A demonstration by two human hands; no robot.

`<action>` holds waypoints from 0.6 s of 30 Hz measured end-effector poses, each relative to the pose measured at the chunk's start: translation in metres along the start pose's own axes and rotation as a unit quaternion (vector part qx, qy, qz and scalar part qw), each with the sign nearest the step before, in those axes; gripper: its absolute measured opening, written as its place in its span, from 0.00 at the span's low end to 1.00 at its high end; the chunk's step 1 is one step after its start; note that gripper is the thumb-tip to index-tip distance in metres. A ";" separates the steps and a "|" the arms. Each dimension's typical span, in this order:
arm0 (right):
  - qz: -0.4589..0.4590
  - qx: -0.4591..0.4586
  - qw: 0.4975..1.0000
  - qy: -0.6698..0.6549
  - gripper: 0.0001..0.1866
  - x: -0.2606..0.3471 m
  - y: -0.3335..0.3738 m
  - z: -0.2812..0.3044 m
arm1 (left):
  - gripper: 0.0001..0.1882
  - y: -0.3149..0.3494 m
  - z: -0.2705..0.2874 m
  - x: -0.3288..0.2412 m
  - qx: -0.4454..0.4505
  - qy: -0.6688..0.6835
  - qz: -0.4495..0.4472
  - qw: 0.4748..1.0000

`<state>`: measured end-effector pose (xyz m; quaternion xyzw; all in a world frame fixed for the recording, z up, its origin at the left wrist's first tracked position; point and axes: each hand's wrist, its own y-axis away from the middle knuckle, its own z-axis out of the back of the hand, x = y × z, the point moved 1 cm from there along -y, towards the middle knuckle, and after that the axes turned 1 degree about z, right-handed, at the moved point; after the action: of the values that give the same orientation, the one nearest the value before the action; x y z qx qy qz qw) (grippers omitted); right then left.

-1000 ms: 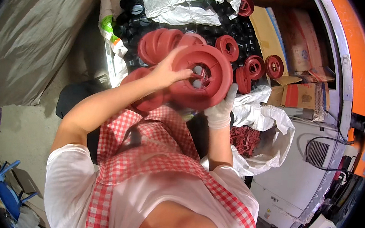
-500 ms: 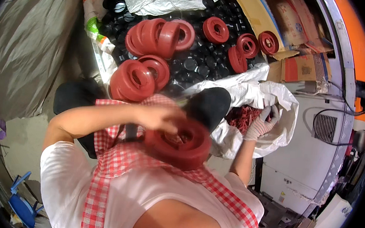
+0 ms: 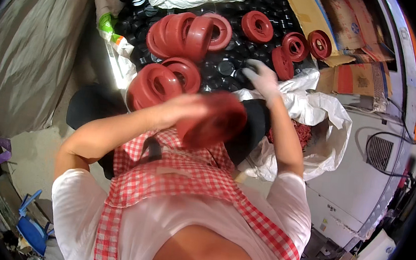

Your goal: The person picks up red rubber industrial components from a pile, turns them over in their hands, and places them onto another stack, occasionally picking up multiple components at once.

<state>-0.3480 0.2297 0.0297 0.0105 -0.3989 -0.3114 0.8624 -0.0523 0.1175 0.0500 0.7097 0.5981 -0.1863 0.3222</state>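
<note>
Over my lap, my left hand (image 3: 188, 109) grips a dark red plastic ring-shaped part (image 3: 212, 125). The part is tilted and smeared by motion, and some of my fingers are hidden by the blur. My right hand (image 3: 263, 79), in a pale glove, hangs open with fingers stretched out above a heap of black round caps (image 3: 226, 68). Beside my left hand two red rings (image 3: 142, 88) lean together at the near edge of the heap. A row of red rings (image 3: 177, 34) rests farther back, with several more rings (image 3: 257, 26) to its right.
Right of my knee stands a white woven sack (image 3: 333, 156) holding red scraps (image 3: 300, 134). Cardboard (image 3: 356, 79) and a grey metal cabinet (image 3: 347, 177) lie beyond it. Grey sheeting (image 3: 32, 50) hangs at the left. A blue plastic object (image 3: 31, 231) is at lower left.
My right hand has come out of the white sack and moved left and forward over the black caps. The red ring in my lap has risen and tipped up in my left hand.
</note>
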 end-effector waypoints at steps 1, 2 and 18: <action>-0.036 0.026 0.995 0.090 0.31 -0.002 -0.029 -0.030 | 0.26 -0.006 -0.002 -0.014 -0.040 0.073 -0.048 0.995; -0.062 0.055 0.980 0.181 0.35 0.000 -0.049 -0.053 | 0.27 -0.007 0.004 -0.028 -0.081 0.051 -0.040 0.995; 0.280 -0.251 0.925 -0.052 0.22 0.082 0.030 -0.072 | 0.27 -0.050 0.015 -0.044 -0.149 0.218 -0.107 0.958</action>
<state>-0.2419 0.1922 0.0447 -0.3347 -0.3386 -0.1471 0.8670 -0.1087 0.0790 0.0554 0.6090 0.7474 0.0309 0.2639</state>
